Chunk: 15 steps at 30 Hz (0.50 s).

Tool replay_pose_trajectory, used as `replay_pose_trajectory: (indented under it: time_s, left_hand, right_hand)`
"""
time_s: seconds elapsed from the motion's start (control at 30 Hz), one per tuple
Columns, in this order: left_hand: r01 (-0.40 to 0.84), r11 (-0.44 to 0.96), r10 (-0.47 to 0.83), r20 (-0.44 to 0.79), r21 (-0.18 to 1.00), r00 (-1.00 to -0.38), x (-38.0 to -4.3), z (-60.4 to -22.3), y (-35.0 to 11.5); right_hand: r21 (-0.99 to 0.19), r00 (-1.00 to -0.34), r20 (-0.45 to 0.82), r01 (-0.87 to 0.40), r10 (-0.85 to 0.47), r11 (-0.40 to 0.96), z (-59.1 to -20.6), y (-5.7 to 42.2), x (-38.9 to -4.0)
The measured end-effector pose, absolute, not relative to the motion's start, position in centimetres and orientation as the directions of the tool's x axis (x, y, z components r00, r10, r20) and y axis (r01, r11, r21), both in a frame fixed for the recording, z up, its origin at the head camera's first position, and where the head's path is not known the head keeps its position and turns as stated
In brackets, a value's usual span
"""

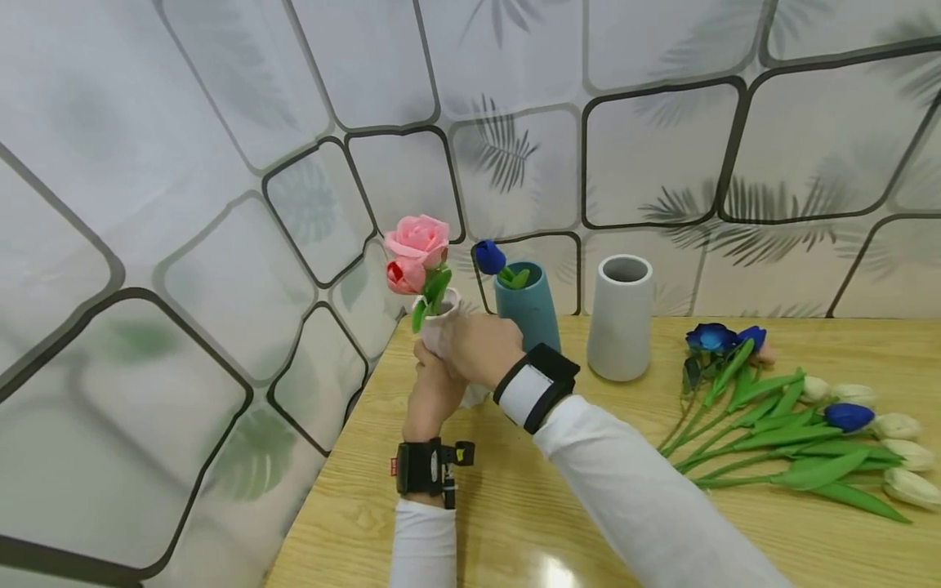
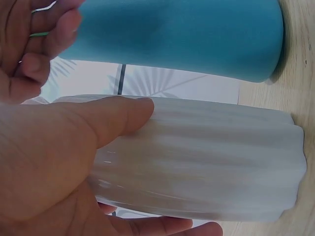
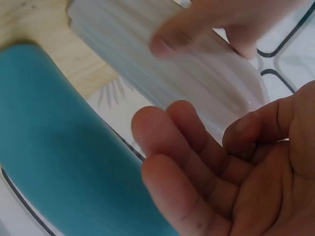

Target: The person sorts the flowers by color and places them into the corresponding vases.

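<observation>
My left hand (image 1: 435, 396) grips a white ribbed vase (image 2: 211, 157), thumb on one side and fingers round the other. A pink rose (image 1: 417, 238), a smaller pink bloom (image 1: 405, 276) and green leaves (image 1: 435, 287) rise from its mouth. Close by the vase's upper part is my right hand (image 1: 481, 345), its fingers (image 3: 170, 189) bent. Whether it pinches a stem or the rim is hidden. Just behind and to the right stands a teal vase (image 1: 531, 306), holding a blue tulip (image 1: 489, 257) with leaves.
A plain white vase (image 1: 621, 335) stands right of the teal one. Several loose stems with white tulips (image 1: 912, 488), a blue tulip (image 1: 849, 417) and a blue flower (image 1: 711, 337) lie on the wooden table (image 1: 588, 490). A patterned curtain (image 1: 515, 65) borders the table's back and left.
</observation>
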State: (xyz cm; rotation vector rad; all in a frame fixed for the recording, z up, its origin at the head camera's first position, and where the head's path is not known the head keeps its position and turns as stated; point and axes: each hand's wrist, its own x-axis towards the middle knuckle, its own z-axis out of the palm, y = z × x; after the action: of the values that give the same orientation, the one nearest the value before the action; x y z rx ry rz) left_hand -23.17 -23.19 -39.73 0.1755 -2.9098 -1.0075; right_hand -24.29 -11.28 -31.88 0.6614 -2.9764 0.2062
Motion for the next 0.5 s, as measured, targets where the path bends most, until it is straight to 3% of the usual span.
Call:
replay_pose_trajectory:
  time_s: [0.23, 0.5]
  left_hand:
    - [-0.139, 0.781, -0.158, -0.023, 0.608, -0.987, -23.3, -39.6, -22.9]
    - [0.098, 0.876, -0.001, 0.206, 0.472, -0.978, -22.6, -39.7, -22.7]
  right_hand:
    - [-0.197, -0.919, 0.039, -0.393, -0.393, 0.898, -34.2, -10.3, -23.9]
    - [-0.153, -0.901, 0.048, -0.432, -0.430, 0.889, -36.7, -7.7, -22.1]
